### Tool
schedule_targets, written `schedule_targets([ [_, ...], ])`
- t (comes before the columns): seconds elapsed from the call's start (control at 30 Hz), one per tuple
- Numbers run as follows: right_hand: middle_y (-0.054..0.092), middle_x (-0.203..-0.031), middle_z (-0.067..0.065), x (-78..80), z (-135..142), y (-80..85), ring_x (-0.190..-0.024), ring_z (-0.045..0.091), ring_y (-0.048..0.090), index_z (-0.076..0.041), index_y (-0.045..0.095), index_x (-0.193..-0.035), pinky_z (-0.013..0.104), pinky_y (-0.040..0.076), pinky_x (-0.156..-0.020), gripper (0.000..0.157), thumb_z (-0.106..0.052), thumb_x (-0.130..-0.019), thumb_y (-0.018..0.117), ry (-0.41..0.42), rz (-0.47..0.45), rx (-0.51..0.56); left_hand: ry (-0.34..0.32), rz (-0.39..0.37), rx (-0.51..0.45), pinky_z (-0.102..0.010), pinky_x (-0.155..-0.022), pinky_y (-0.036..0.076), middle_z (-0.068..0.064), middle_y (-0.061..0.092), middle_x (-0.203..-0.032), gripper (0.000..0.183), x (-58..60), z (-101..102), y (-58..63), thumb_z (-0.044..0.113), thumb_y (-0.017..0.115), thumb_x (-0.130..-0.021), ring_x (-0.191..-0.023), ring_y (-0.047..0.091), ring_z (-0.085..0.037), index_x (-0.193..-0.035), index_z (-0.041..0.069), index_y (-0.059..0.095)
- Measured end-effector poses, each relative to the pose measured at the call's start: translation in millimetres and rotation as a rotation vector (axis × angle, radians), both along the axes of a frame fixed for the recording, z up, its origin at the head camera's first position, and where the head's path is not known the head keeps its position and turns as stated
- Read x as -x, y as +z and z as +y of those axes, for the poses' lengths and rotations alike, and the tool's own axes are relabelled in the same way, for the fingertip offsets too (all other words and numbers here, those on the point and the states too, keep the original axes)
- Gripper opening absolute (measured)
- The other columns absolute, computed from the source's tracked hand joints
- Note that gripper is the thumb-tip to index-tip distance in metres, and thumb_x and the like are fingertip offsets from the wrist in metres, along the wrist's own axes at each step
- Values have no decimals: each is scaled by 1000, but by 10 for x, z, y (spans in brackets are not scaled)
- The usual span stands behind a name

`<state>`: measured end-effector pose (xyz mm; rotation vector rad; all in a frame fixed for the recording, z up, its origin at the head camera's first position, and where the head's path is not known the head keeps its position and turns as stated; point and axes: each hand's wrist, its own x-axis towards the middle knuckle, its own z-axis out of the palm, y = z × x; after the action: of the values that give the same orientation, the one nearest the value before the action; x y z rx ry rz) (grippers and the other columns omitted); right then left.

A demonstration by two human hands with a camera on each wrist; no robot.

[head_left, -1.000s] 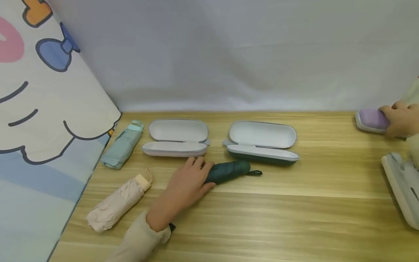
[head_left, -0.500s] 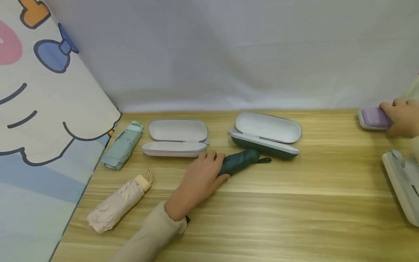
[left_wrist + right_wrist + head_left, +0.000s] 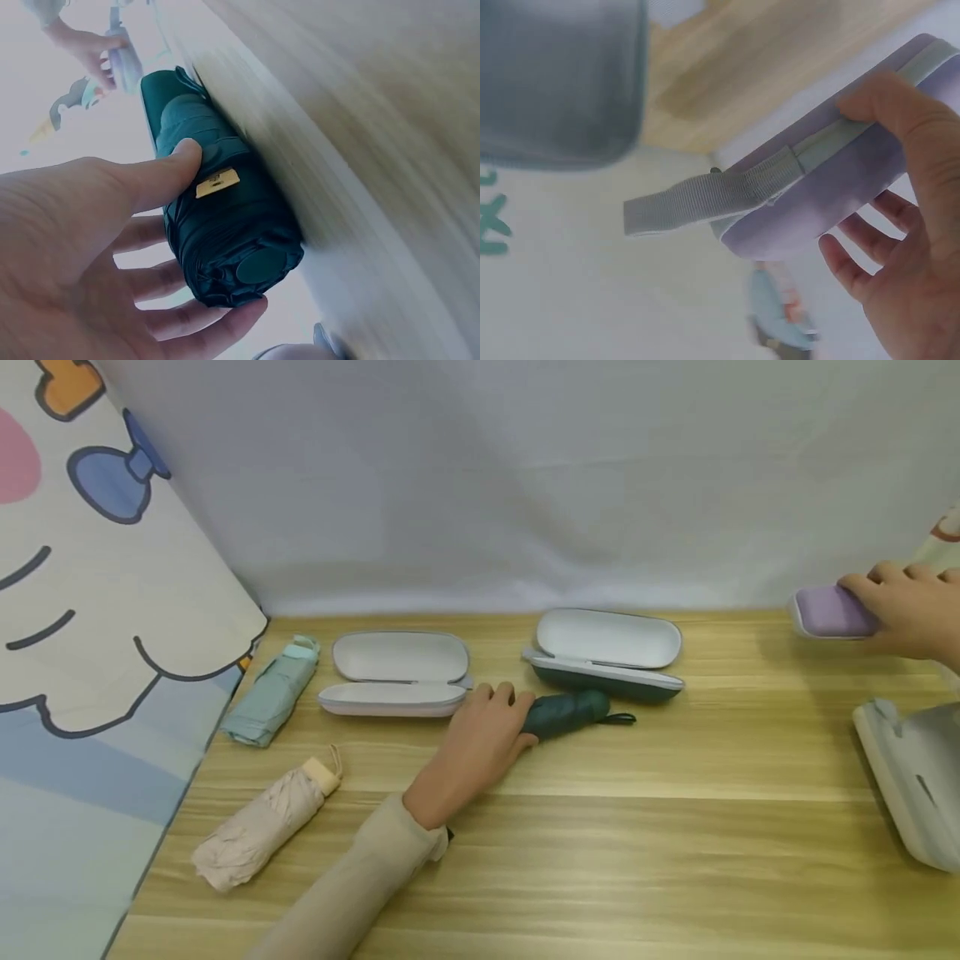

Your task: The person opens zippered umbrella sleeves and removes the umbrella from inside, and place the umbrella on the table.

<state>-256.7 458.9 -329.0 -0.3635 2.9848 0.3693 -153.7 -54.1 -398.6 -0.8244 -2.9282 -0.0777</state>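
Observation:
In the head view my left hand [image 3: 480, 743] grips the near end of a rolled dark green folding umbrella [image 3: 567, 713], its black wrist loop pointing right. The left wrist view shows thumb and fingers around the umbrella [image 3: 225, 187], beside a gold tag. An unfolded dark green case [image 3: 607, 677] with a white lining lies just behind it. At the far right my right hand [image 3: 911, 610] holds a closed purple zip case [image 3: 828, 612], raised off the table. In the right wrist view a grey strap [image 3: 712, 196] hangs from this case's end.
Left on the table lie a mint folded umbrella [image 3: 272, 692] and a beige folded umbrella [image 3: 262, 827]. A pale case [image 3: 401, 697] lies unfolded behind my left hand. A greyish-white opened case [image 3: 911, 785] sits at the right edge. White cloth [image 3: 480, 485] hangs behind the table.
My left hand has moved right and back with the dark green umbrella. The dark green case has shifted back and turned slightly. My right hand has lifted the purple case.

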Motion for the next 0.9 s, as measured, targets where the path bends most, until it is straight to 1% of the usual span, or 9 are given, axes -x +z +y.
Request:
schedule_targets([
  [0.07, 46, -129, 42, -80, -151, 82, -113, 66, 48, 6, 40, -144, 78, 39, -92, 93, -18, -71, 93, 28, 7, -43, 5, -15, 10, -42, -85, 57, -10, 66, -118, 53, 47, 40, 4, 44, 71, -98, -101, 63, -30, -139, 13, 62],
  [0.17, 50, -129, 37, -235, -366, 180, -112, 61, 51, 3, 45, -144, 74, 41, -89, 96, -26, -68, 96, 116, 66, -68, 13, -44, 4, -42, -79, 58, -9, 65, -122, 53, 104, 90, 16, 45, 70, -99, -106, 62, -30, -142, 16, 61],
  [0.27, 55, -125, 33, -418, -561, 252, -109, 57, 55, 0, 51, -141, 71, 43, -84, 97, -30, -61, 98, 222, 160, -42, 6, -62, -16, -42, -77, 59, -9, 64, -125, 53, 141, 124, 22, 44, 68, -99, -109, 62, -29, -145, 18, 59],
  [0.4, 60, -118, 28, -667, -791, 336, -102, 52, 59, -4, 55, -136, 66, 46, -78, 100, -36, -53, 100, 354, 254, 0, -20, -79, -46, -41, -81, 59, -10, 62, -128, 53, 164, 151, 31, 42, 68, -100, -111, 60, -30, -145, 16, 58],
  [0.5, 62, -115, 25, -858, -958, 374, -101, 49, 60, -5, 57, -136, 63, 46, -77, 100, -40, -51, 99, 401, 285, 21, -37, -99, -54, -41, -83, 58, -10, 61, -129, 53, 165, 166, 37, 40, 68, -100, -111, 59, -30, -146, 15, 58],
  [0.57, 62, -115, 22, -984, -1059, 384, -102, 48, 61, -7, 59, -135, 61, 46, -78, 97, -39, -52, 97, 421, 297, 44, -46, -115, -54, -40, -83, 58, -10, 60, -130, 54, 160, 175, 37, 40, 68, -100, -112, 59, -29, -146, 16, 57],
  [0.63, 63, -115, 20, -1107, -1163, 392, -104, 46, 61, -8, 60, -136, 59, 45, -79, 93, -38, -55, 94, 428, 294, 63, -58, -128, -56, -39, -84, 58, -9, 60, -131, 54, 153, 185, 38, 40, 69, -100, -112, 59, -29, -147, 16, 57],
  [0.73, 64, -115, 16, -1280, -1307, 380, -106, 43, 61, -10, 60, -138, 58, 47, -81, 90, -37, -58, 91, 462, 285, 86, -68, -149, -60, -40, -87, 57, -9, 59, -133, 54, 147, 198, 45, 39, 69, -100, -116, 58, -29, -148, 16, 56],
  [0.9, 63, -120, 14, -1533, -1567, 270, -105, 37, 61, -12, 55, -146, 57, 48, -80, 96, -41, -62, 91, 523, 239, 128, -81, -173, -79, -44, -92, 56, -11, 58, -138, 55, 136, 184, 57, 37, 68, -102, -121, 57, -31, -150, 13, 54],
])
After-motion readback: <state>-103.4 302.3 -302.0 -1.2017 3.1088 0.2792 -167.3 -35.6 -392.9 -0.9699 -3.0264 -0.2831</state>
